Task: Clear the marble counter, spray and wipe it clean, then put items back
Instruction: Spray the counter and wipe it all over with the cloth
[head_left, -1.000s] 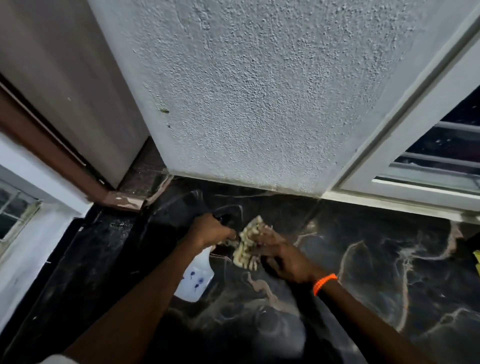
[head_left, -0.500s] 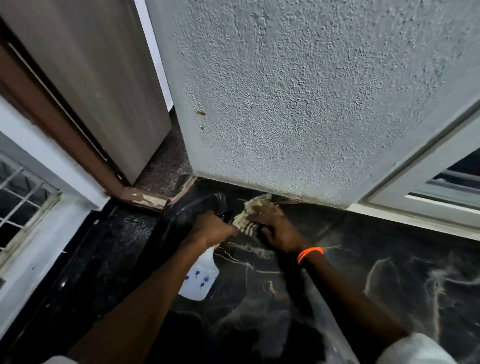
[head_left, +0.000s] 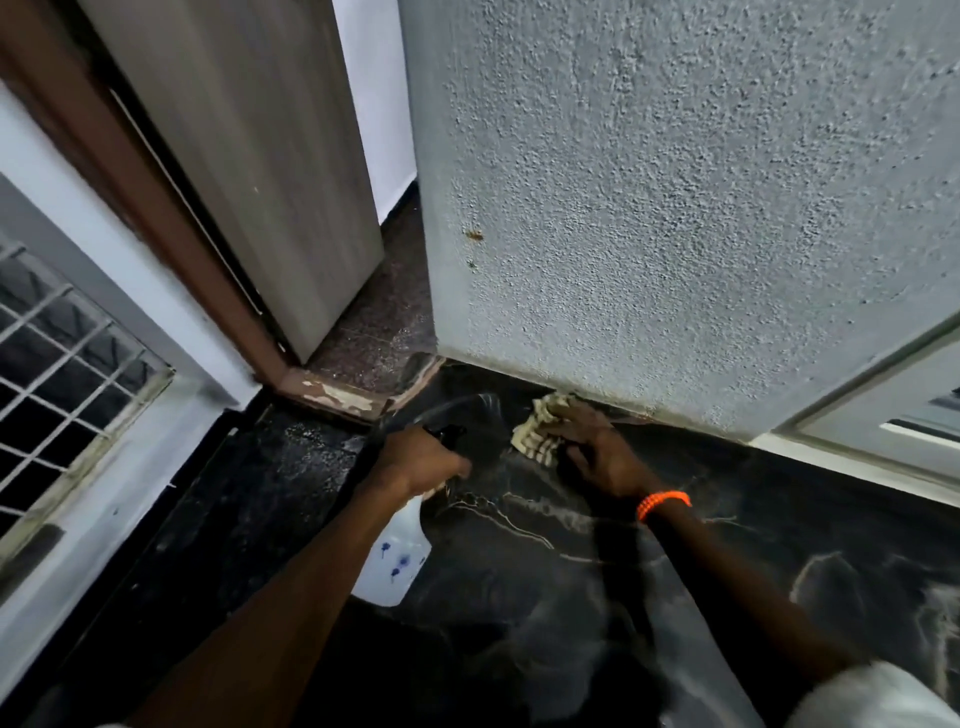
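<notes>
The black marble counter (head_left: 545, 582) with pale veins fills the lower half of the view. My left hand (head_left: 421, 460) is closed around the black trigger head of a white spray bottle (head_left: 395, 564) with small blue marks, held above the counter. My right hand (head_left: 597, 452), an orange bracelet on its wrist, presses a beige patterned cloth (head_left: 537, 428) flat on the marble, right where the counter meets the base of the textured wall (head_left: 675, 208). The two hands are a short way apart, the cloth between them.
A grey door (head_left: 249, 171) in a brown frame stands at the left behind a chipped threshold (head_left: 337, 397). A barred window (head_left: 57, 358) is at the far left, a white window frame (head_left: 883, 441) at the right.
My right hand slid the cloth away from me, up to the foot of the wall. My left hand kept hold of the spray bottle. The view shifted left.
</notes>
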